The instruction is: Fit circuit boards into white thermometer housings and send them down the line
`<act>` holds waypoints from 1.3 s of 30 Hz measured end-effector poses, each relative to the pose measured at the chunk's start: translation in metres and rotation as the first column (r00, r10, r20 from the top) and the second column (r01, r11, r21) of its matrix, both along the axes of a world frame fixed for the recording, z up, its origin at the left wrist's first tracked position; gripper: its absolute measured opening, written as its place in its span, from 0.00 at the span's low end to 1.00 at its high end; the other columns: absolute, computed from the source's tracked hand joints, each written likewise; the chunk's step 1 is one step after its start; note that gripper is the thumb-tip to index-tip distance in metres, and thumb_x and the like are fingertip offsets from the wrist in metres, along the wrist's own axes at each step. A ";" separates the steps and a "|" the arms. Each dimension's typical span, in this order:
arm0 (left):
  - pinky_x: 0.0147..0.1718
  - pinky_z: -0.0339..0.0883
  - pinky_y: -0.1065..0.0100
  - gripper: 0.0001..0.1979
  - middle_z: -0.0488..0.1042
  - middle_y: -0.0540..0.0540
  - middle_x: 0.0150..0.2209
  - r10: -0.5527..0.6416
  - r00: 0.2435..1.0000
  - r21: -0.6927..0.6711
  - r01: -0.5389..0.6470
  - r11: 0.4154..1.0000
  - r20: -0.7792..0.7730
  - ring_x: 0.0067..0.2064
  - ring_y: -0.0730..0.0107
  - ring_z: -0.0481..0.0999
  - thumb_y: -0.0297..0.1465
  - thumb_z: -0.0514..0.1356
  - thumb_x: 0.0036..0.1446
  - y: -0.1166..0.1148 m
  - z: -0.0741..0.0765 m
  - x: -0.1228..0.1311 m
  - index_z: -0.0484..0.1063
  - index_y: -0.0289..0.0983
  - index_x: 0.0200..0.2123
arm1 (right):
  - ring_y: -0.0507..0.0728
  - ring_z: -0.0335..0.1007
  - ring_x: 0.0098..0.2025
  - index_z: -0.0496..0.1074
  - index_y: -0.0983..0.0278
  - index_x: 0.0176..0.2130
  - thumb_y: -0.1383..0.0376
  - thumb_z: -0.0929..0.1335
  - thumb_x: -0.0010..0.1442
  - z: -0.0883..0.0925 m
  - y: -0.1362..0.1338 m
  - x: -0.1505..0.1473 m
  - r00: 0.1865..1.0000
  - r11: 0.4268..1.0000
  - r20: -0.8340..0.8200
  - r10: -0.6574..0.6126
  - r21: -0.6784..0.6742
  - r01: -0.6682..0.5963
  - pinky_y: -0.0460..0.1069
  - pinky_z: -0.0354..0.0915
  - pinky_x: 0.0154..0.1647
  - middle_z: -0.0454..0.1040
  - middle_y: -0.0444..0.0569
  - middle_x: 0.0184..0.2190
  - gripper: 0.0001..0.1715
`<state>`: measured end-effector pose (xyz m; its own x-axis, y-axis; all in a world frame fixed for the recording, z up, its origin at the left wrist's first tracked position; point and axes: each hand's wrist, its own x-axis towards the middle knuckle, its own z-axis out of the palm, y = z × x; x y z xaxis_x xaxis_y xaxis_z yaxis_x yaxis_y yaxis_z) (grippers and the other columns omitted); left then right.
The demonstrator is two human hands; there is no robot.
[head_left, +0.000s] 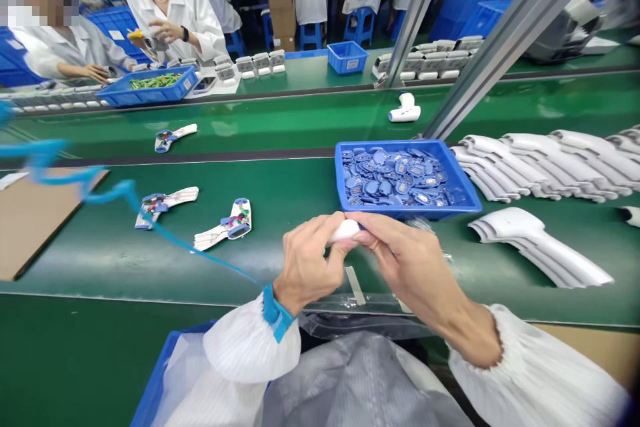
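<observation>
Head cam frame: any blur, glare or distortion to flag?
Head view: wide-angle distortion, the grey aluminium posts lean hard and the green conveyor belt bows at its edges; the blue coiled cord at left is blurred; soft glare marks the belt; the left hand, right hand and small white plastic part look fairly sharp.

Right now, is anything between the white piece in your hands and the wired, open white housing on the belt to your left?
Only a thin blue cord. It runs from the strap on your left hand across the green belt, past the handle end of the housing. Nothing else visible stands between that housing and the white piece.
</observation>
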<state>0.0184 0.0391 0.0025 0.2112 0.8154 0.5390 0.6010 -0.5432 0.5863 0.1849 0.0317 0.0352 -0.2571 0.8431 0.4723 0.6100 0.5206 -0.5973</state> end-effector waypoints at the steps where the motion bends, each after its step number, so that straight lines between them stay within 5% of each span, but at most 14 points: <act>1: 0.36 0.70 0.64 0.10 0.80 0.43 0.38 0.026 1.000 0.017 -0.025 1.000 -0.013 0.37 0.63 0.80 0.32 0.58 0.65 -0.001 -0.001 0.002 0.73 0.36 0.47 | 0.55 0.80 0.46 0.78 0.64 0.50 0.70 0.64 0.68 0.000 0.000 0.000 1.000 1.000 0.007 -0.007 0.024 0.007 0.48 0.75 0.50 0.82 0.49 0.47 0.16; 4: 0.35 0.70 0.63 0.10 0.80 0.44 0.36 0.056 0.996 0.021 -0.055 0.998 -0.074 0.36 0.61 0.80 0.32 0.58 0.63 -0.001 0.001 0.006 0.74 0.36 0.46 | 0.55 0.81 0.41 0.79 0.62 0.48 0.68 0.64 0.68 -0.003 0.001 0.003 0.998 0.998 -0.020 -0.058 0.008 0.058 0.48 0.76 0.44 0.83 0.47 0.43 0.16; 8: 0.46 0.70 0.61 0.10 0.79 0.43 0.46 -0.052 0.999 -0.155 0.050 0.987 -0.006 0.46 0.60 0.77 0.33 0.58 0.67 -0.002 0.014 0.007 0.73 0.38 0.49 | 0.55 0.79 0.29 0.80 0.61 0.50 0.63 0.65 0.68 -0.005 0.001 0.008 0.988 0.964 -0.047 -0.150 -0.228 0.135 0.50 0.76 0.36 0.83 0.46 0.34 0.16; 11: 0.46 0.68 0.60 0.09 0.78 0.42 0.46 -0.082 0.996 -0.172 0.089 0.981 0.047 0.46 0.60 0.74 0.33 0.57 0.68 -0.006 0.020 0.008 0.74 0.38 0.47 | 0.56 0.79 0.30 0.81 0.60 0.49 0.61 0.66 0.67 -0.004 -0.001 0.007 0.979 0.950 -0.121 -0.162 -0.286 0.122 0.51 0.76 0.37 0.84 0.46 0.37 0.16; 16: 0.37 0.61 0.58 0.11 0.74 0.42 0.33 0.059 0.994 -0.014 -0.061 0.998 -0.095 0.37 0.60 0.70 0.34 0.55 0.67 -0.009 0.011 0.012 0.76 0.36 0.43 | 0.58 0.81 0.41 0.82 0.58 0.46 0.61 0.67 0.66 -0.011 -0.008 0.003 0.962 0.953 -0.204 -0.183 -0.275 0.123 0.54 0.76 0.47 0.82 0.46 0.46 0.15; 20: 0.45 0.61 0.57 0.12 0.78 0.43 0.42 -0.047 0.982 -0.092 0.031 0.995 -0.181 0.44 0.59 0.72 0.38 0.57 0.68 -0.008 0.007 0.008 0.75 0.39 0.48 | 0.57 0.80 0.35 0.80 0.60 0.49 0.58 0.67 0.66 -0.021 -0.014 0.015 0.943 0.898 -0.210 -0.256 -0.412 0.152 0.53 0.75 0.42 0.83 0.47 0.40 0.16; 22: 0.49 0.61 0.57 0.12 0.78 0.43 0.46 0.025 0.995 -0.135 -0.038 0.990 -0.097 0.47 0.59 0.72 0.39 0.57 0.68 -0.009 0.003 0.006 0.74 0.39 0.47 | 0.56 0.78 0.31 0.79 0.61 0.50 0.56 0.66 0.67 -0.024 -0.016 0.023 0.940 0.879 -0.190 -0.282 -0.444 0.174 0.51 0.74 0.37 0.83 0.46 0.35 0.18; 27: 0.33 0.59 0.64 0.20 0.71 0.48 0.26 0.401 0.908 -0.195 -0.373 0.907 0.126 0.31 0.67 0.67 0.41 0.55 0.69 -0.004 -0.017 0.014 0.67 0.38 0.25 | 0.55 0.75 0.32 0.75 0.60 0.52 0.54 0.65 0.68 -0.020 -0.022 0.029 0.987 0.913 0.053 -0.155 -0.375 0.163 0.50 0.69 0.34 0.81 0.49 0.40 0.19; 30: 0.29 0.53 0.64 0.25 0.65 0.50 0.20 0.414 0.907 -0.127 -0.402 0.907 0.079 0.26 0.70 0.61 0.41 0.58 0.66 0.004 -0.026 0.025 0.59 0.39 0.18 | 0.56 0.73 0.29 0.74 0.63 0.49 0.52 0.62 0.70 -0.022 -0.028 0.021 0.973 0.946 0.225 -0.045 -0.303 0.114 0.50 0.64 0.29 0.79 0.50 0.35 0.21; 34: 0.28 0.50 0.63 0.26 0.63 0.50 0.17 0.345 0.938 -0.113 -0.346 0.932 -0.027 0.23 0.71 0.59 0.36 0.55 0.66 0.013 -0.023 0.024 0.56 0.38 0.15 | 0.56 0.70 0.25 0.73 0.64 0.43 0.49 0.57 0.73 -0.025 -0.036 0.013 0.935 0.975 0.346 -0.077 -0.172 0.143 0.49 0.55 0.25 0.76 0.51 0.29 0.26; 37: 0.27 0.52 0.64 0.27 0.64 0.51 0.17 0.255 0.964 -0.313 -0.265 0.912 -0.072 0.23 0.72 0.61 0.41 0.57 0.65 0.011 -0.014 0.010 0.61 0.38 0.15 | 0.53 0.61 0.19 0.72 0.61 0.39 0.46 0.59 0.70 -0.022 -0.035 0.015 0.952 0.926 0.304 -0.036 -0.349 0.147 0.49 0.49 0.22 0.69 0.44 0.20 0.25; 39: 0.31 0.58 0.66 0.23 0.72 0.49 0.22 0.182 0.983 -0.404 -0.166 0.900 0.002 0.27 0.70 0.69 0.44 0.58 0.65 0.003 -0.010 -0.002 0.70 0.38 0.20 | 0.51 0.54 0.17 0.68 0.60 0.31 0.43 0.60 0.68 -0.022 -0.032 0.017 0.983 0.802 0.163 -0.090 -0.572 0.168 0.48 0.47 0.21 0.62 0.41 0.16 0.28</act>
<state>0.0163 0.0423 -0.0076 0.0318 0.9859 0.1640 0.6369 -0.1465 0.7569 0.2016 -0.0003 0.0135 -0.1479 0.9783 -0.1449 0.7342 0.0104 -0.6789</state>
